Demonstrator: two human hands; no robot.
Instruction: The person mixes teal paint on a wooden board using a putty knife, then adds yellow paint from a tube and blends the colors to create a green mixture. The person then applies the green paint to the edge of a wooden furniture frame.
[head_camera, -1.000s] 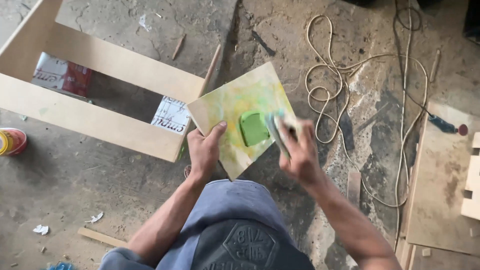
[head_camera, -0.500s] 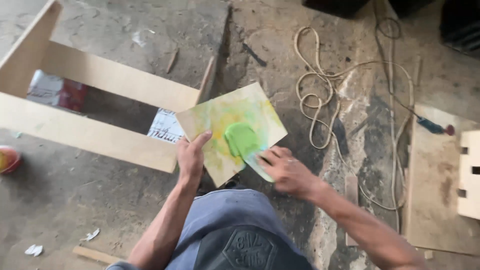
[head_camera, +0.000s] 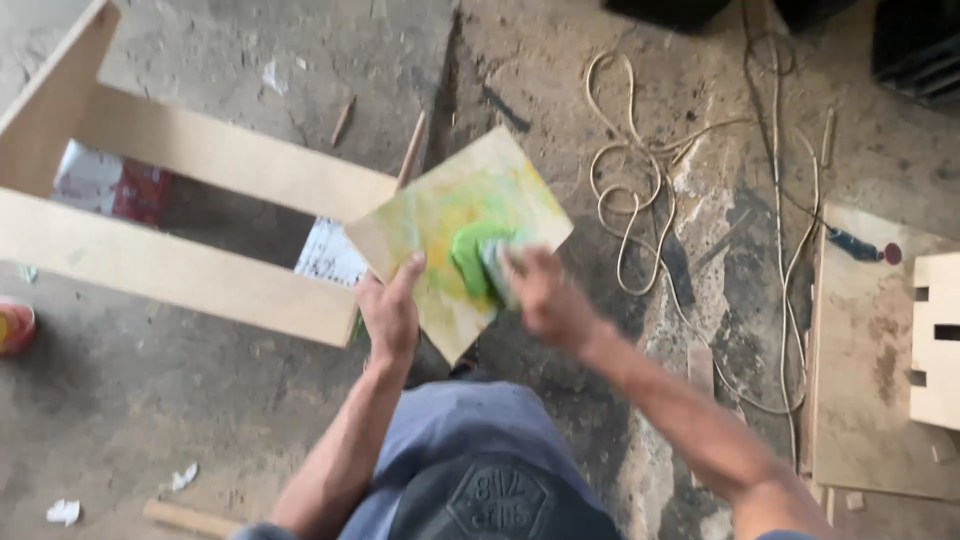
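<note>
My left hand (head_camera: 390, 310) grips the near left edge of a square wooden board (head_camera: 440, 215) stained yellow and green, thumb on its top face. My right hand (head_camera: 545, 300) holds a small pale scraper (head_camera: 497, 268) pressed on the board, beside a patch of wet green paste (head_camera: 468, 252) near the board's middle. The hand and the scraper are motion-blurred.
A pale wooden frame (head_camera: 200, 160) lies on the dirty concrete floor at left, with papers under it. A loose coil of cord (head_camera: 640, 190) lies at right. Plywood pieces (head_camera: 880, 360) are at far right, a small red tin (head_camera: 12, 325) at far left.
My right hand came down from above the board onto it and now sweeps the scraper across the green paste. The left hand keeps its hold on the board's edge.
</note>
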